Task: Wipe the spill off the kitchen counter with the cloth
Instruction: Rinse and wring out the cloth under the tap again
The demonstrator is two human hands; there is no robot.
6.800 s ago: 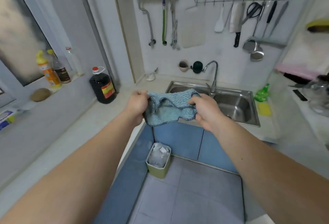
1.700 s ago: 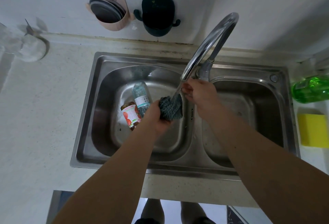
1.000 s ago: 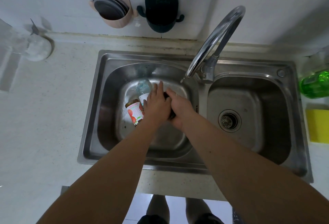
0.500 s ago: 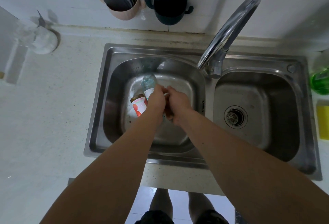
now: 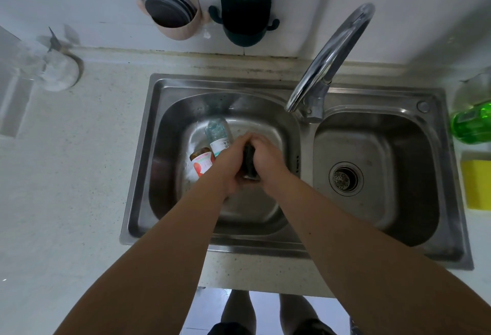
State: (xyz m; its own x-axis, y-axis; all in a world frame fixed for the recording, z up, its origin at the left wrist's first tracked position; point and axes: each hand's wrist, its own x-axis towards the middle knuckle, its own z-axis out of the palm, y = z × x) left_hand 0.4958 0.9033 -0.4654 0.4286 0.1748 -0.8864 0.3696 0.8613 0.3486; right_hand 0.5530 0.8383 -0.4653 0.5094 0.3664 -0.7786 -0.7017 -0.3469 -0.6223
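The wet, dark blue-grey cloth (image 5: 249, 160) is bunched into a tight roll over the left basin of the steel sink (image 5: 170, 237). My left hand (image 5: 228, 161) and my right hand (image 5: 268, 159) both grip it, pressed close together, so only a narrow strip of cloth shows between them. The pale speckled counter (image 5: 66, 175) lies to the left of the sink. No spill can be made out on it.
Two bottles, a clear one (image 5: 218, 134) and one with a red label (image 5: 202, 163), lie in the left basin. The curved tap (image 5: 329, 55) points over that basin. A green bottle (image 5: 471, 123) and yellow sponge (image 5: 477, 183) sit at right; a glass jar (image 5: 57, 71) at back left.
The cloth was first spread between both hands, then held under the tap. Since then both hands have closed round it low in the left basin and squeeze it tighter.
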